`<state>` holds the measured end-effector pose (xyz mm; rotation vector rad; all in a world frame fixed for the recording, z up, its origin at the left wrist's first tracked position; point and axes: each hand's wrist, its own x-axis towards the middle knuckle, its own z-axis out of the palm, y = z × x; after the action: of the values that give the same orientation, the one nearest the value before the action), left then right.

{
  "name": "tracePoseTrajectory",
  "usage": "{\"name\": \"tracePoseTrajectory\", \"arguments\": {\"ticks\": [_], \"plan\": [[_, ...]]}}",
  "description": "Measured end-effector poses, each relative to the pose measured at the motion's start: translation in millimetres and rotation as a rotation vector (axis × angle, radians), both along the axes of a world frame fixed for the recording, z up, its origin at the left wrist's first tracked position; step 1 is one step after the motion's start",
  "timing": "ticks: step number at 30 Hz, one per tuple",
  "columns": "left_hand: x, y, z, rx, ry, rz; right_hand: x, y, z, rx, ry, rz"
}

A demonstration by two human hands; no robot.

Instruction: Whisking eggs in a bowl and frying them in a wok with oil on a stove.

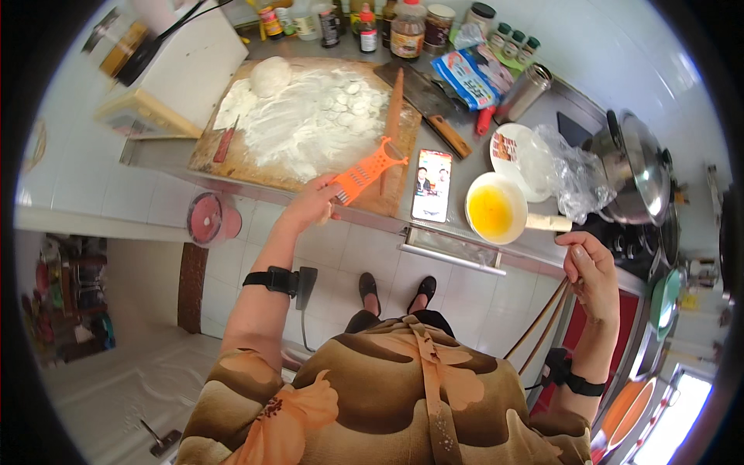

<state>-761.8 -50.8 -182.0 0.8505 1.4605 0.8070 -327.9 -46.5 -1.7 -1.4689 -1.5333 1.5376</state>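
My left hand (317, 203) grips the end of an orange plastic grater-peeler (365, 174) above the front edge of a wooden board (209, 157). Flour (285, 128), a dough ball (271, 77) and small flattened dough pieces (349, 104) lie on that board. A carrot (395, 110) rests along its right side, partly behind the grater. Between the fingers of my right hand (590, 273) is a pair of chopsticks (540, 322), slanting down towards me. Just left of that hand stands a white bowl-shaped pan (495, 208) with a pale handle, holding beaten egg.
A cleaver (427, 96) lies beside the board, a phone (432, 186) near the counter edge. Behind the pan are a white plate (511, 154), plastic wrap (575, 174) and a steel pot (636, 168). A small red-handled knife (225, 142) rests on the board's left. Below, a drawer (453, 256) is partly pulled out.
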Motion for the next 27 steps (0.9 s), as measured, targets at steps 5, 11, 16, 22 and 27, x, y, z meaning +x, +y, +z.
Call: {"name": "tracePoseTrajectory", "arguments": {"ticks": [5,11,16,22,27], "plan": [[2.6,26.6,-3.1,-0.034,-0.087,-0.044,-3.3,-22.4,-12.0,-0.072,0.024,-0.151],[41.9,80.5,19.5,0.138,-0.158,-0.065,15.5,-36.1,-12.1,-0.063,-0.004,-0.209],[76.3,129.4,10.5,0.149,-0.020,0.003,30.0,-34.3,-9.0,-0.069,0.041,-0.262],[78.0,185.0,-22.8,0.165,0.316,0.030,44.0,-29.5,-4.3,-0.010,0.019,-0.301],[100.3,163.5,26.2,0.386,0.934,0.033,44.2,-21.1,-7.0,0.085,0.011,-0.362]]}}
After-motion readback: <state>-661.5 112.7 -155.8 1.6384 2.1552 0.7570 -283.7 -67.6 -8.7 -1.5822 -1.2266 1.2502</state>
